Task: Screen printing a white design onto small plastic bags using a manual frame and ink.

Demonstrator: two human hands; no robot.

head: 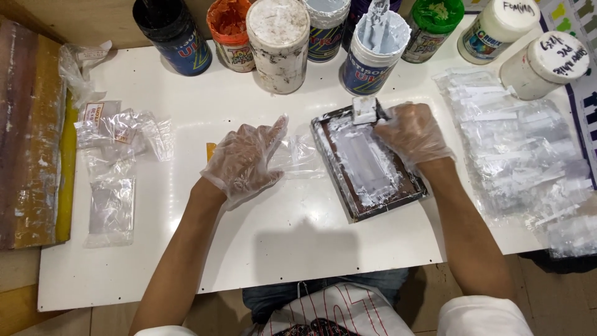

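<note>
While left hand (244, 160) fingers spread flat, right hand (411, 132) fingers clamp squeegee (365, 109).

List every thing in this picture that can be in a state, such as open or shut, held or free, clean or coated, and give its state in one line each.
Left hand: gloved, flat on a clear bag.
Right hand: gloved, gripping a squeegee.
Screen frame: smeared with white ink.
White-ink jar: open.
Orange jar: open.
Two white jars: lidded.

Bright, even overhead light falls on the white table (249, 236), which shows mild glare; a soft shadow lies near its front edge. Focus is sharp, with slight bending at the edges.
</note>
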